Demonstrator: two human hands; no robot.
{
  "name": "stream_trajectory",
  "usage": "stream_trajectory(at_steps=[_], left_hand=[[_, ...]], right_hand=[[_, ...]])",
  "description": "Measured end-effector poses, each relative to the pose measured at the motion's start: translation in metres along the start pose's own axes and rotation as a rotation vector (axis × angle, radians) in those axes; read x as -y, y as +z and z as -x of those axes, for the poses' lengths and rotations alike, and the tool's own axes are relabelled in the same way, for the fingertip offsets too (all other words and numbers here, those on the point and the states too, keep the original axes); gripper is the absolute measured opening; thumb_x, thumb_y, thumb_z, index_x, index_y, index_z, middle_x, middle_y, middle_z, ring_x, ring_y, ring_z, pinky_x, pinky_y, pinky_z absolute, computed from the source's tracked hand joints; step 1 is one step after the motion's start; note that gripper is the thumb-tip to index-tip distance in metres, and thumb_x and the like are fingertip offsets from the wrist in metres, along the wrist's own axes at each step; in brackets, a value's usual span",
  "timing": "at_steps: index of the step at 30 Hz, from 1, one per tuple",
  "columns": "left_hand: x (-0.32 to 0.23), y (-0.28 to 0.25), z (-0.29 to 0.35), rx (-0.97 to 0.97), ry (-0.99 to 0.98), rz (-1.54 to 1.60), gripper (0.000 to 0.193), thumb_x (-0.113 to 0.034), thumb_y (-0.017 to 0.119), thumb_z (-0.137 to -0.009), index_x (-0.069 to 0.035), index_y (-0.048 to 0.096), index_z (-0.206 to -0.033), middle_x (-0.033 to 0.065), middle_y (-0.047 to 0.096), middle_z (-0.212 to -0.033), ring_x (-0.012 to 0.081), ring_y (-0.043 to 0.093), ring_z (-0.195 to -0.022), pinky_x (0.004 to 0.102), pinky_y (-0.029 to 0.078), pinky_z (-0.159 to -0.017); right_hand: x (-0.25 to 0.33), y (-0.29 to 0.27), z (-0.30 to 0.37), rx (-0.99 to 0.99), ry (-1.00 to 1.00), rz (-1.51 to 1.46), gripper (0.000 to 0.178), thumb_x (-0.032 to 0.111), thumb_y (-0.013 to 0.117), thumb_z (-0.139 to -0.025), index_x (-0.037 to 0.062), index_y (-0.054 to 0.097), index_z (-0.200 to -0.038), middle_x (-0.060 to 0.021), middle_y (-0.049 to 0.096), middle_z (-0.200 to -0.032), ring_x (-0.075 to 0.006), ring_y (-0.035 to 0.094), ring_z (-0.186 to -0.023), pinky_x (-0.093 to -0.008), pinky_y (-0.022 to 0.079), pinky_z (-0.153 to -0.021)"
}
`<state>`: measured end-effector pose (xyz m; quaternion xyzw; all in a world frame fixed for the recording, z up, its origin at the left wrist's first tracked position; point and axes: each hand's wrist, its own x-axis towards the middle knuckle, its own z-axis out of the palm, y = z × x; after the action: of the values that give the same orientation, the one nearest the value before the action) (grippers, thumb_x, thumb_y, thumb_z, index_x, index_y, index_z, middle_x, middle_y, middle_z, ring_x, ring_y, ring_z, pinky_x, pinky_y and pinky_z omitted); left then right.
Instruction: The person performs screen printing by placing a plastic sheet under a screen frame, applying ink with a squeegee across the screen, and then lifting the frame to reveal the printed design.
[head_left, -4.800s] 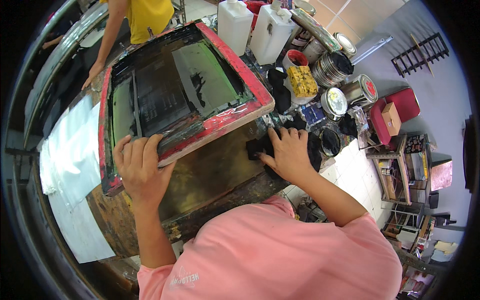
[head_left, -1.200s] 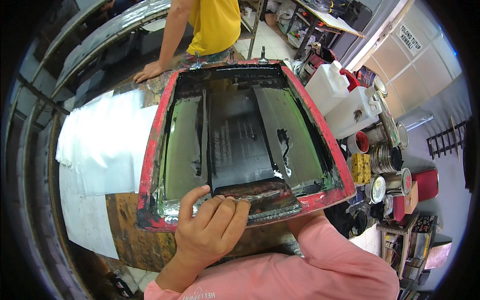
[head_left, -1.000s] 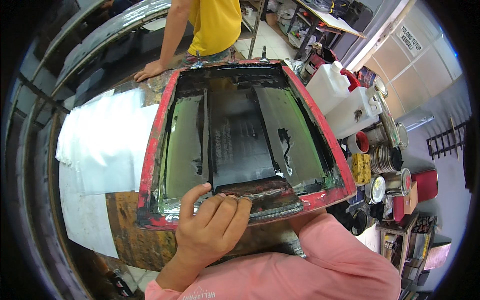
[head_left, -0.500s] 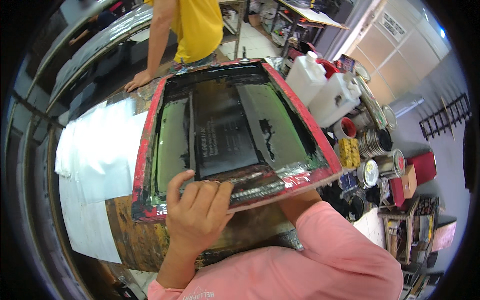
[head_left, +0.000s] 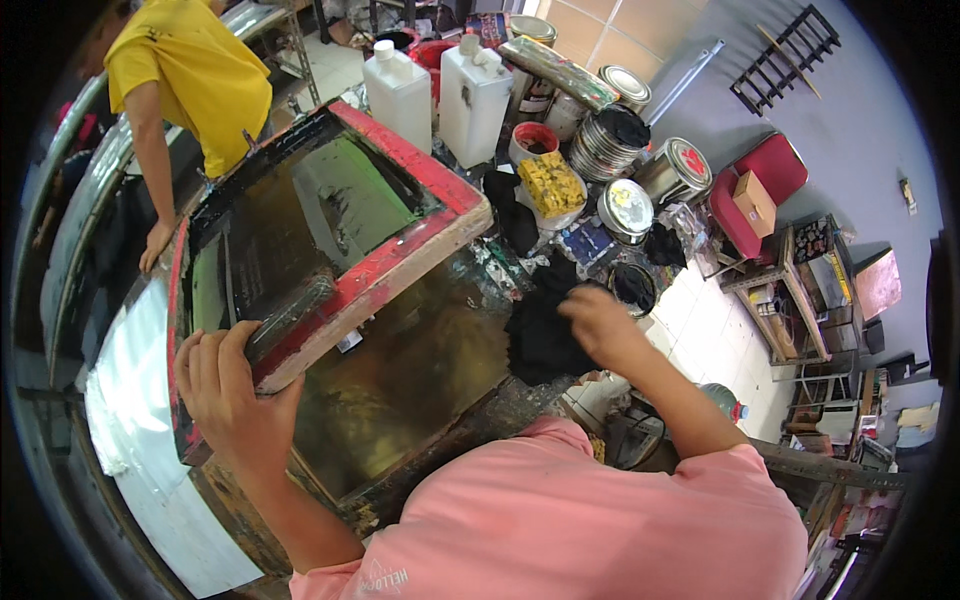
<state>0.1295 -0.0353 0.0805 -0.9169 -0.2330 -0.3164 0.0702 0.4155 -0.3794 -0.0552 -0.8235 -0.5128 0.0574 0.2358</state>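
Note:
A red-rimmed screen-printing frame [head_left: 345, 310] with green and dark mesh is tilted, its near edge raised off the stained table. My left hand [head_left: 230, 385] is closed round that near edge at the corner, fingers over the top and thumb below. A squeegee-like dark bar [head_left: 290, 318] lies inside the frame along the near side. Under the raised frame shows the stained printing surface [head_left: 400, 385]. My right hand [head_left: 605, 325] is at a crumpled black cloth [head_left: 545, 330] on the table's right edge, fingers curled against it; the fingertips are partly hidden.
White jugs [head_left: 480, 105], paint cans [head_left: 675, 170], a yellow block-like sponge [head_left: 552, 185] and an open black tub [head_left: 632, 288] crowd the right side. White sheets [head_left: 130, 370] lie on the left. A person in a yellow shirt [head_left: 190, 80] leans a hand by the frame's far left.
The view has swung right. The frame's near edge has come up in my left hand. My right hand has moved from behind the frame out to the black cloth.

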Motion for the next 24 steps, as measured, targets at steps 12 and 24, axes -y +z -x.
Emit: stream_trajectory(at_steps=[12, 24], left_hand=[[0.007, -0.009, -0.011, -0.032, 0.023, 0.069, 0.062, -0.008, 0.091, -0.053, -0.007, 0.07, -0.112, 0.0125, 0.065, -0.104, 0.0393, 0.062, -0.108, 0.0481, 0.05, -0.095], [0.017, -0.022, -0.03, -0.038, 0.023, 0.182, 0.084, -0.016, 0.091, -0.064, -0.013, 0.063, -0.143, 0.0088, 0.066, -0.097, 0.0327, 0.065, -0.099, 0.0475, 0.048, -0.099]], right_hand=[[-0.007, 0.017, -0.013, 0.09, -0.051, 0.214, 0.024, 0.004, 0.068, -0.089, 0.0113, 0.065, -0.111, -0.0241, 0.057, -0.122, -0.0446, 0.065, -0.103, -0.053, 0.058, -0.084], [0.158, -0.137, -0.084, 0.149, -0.129, 0.169, 0.049, 0.004, 0.075, -0.086, 0.0034, 0.067, -0.134, -0.0198, 0.075, -0.108, -0.0429, 0.07, -0.108, -0.0506, 0.056, -0.092]])
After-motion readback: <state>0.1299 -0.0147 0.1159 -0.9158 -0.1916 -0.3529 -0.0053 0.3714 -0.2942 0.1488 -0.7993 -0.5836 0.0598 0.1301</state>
